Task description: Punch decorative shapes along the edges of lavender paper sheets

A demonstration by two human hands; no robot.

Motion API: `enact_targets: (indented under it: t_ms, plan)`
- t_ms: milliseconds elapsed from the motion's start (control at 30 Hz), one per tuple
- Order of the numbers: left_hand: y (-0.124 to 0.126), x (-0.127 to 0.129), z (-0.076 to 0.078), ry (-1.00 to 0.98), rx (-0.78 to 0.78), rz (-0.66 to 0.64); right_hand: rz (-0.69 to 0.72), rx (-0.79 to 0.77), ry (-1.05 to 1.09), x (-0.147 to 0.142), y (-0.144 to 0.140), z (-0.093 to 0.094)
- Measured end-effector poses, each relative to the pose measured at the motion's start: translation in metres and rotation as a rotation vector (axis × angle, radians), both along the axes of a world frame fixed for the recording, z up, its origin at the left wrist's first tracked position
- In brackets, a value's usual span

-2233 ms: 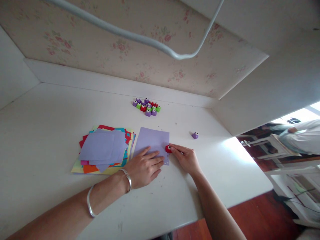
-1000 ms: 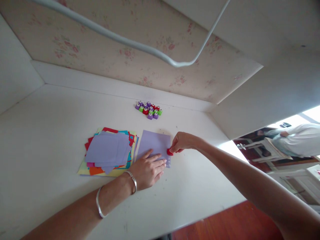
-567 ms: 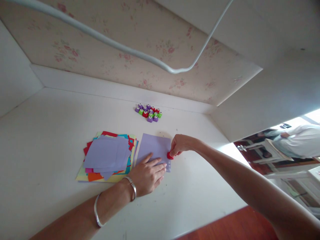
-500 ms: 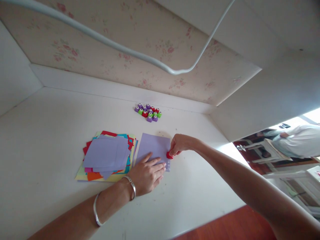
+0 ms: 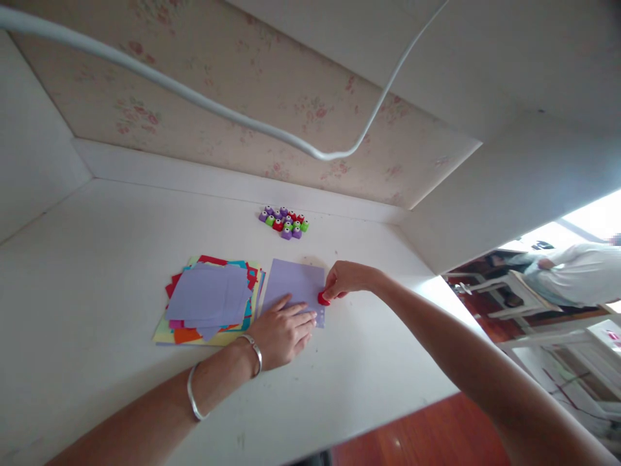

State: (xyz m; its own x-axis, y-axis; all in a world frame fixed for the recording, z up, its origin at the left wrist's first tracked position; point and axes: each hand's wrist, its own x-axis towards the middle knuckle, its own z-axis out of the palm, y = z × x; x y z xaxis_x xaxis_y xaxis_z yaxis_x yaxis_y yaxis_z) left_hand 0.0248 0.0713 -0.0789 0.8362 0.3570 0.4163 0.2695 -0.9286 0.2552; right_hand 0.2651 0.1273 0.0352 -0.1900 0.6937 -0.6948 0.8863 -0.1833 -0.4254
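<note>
A purple sheet of paper (image 5: 294, 279) lies on the white desk (image 5: 369, 362), with small punched holes near its lower right corner. My left hand (image 5: 284, 333) rests flat on the sheet's lower part, fingers spread. At the sheet's right edge my right hand (image 5: 342, 279) is closed on a small red craft punch (image 5: 323, 298), partly covered by the fingers. Left of the sheet is a messy stack of coloured paper (image 5: 208, 294) with purple pieces on top. Several purple, green and red craft punches (image 5: 286, 223) stand grouped further back.
A white cable (image 5: 218, 112) hangs across the view above the desk. Behind are a low ledge and flowered wallpaper (image 5: 310, 113); a white panel (image 5: 460, 213) rises at the right. Beyond it a person in a white top (image 5: 577, 275) is near white furniture.
The camera view has shifted slightly. The right hand stays at the sheet's right edge with the red craft punch, and the left hand still lies on the paper.
</note>
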Motion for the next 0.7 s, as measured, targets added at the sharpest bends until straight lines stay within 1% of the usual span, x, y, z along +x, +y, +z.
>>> enact_targets:
  t_ms: [100, 167, 300, 367, 433, 500, 600, 700]
  plan:
    - [0.0, 0.0, -0.001, -0.007, 0.008, 0.002, 0.061, 0.116, -0.045, 0.002, -0.011, 0.007]
    - [0.0, 0.0, -0.002, -0.013, 0.013, 0.004, 0.099, 0.219, -0.087, 0.001, -0.021, 0.007]
    - [0.0, 0.0, -0.001, 0.002, 0.013, 0.005, 0.144, 0.386, -0.143, -0.004, -0.041, -0.003]
    - [-0.001, 0.0, 0.0, 0.022, 0.011, 0.009, 0.144, 0.452, -0.174, -0.006, -0.049, -0.008]
    - [-0.001, 0.0, 0.002, 0.044, 0.013, 0.015, 0.117, 0.466, -0.169, -0.004, -0.058, -0.01]
    - [-0.001, 0.0, 0.003, 0.067, 0.019, 0.016, 0.047, 0.452, -0.136, 0.001, -0.065, -0.011]
    - [-0.002, -0.001, 0.003, 0.092, 0.027, 0.013, -0.043, 0.447, -0.097, 0.014, -0.076, -0.012]
    - [-0.001, -0.001, 0.002, 0.095, 0.035, 0.012, -0.093, 0.459, -0.083, 0.028, -0.086, -0.016]
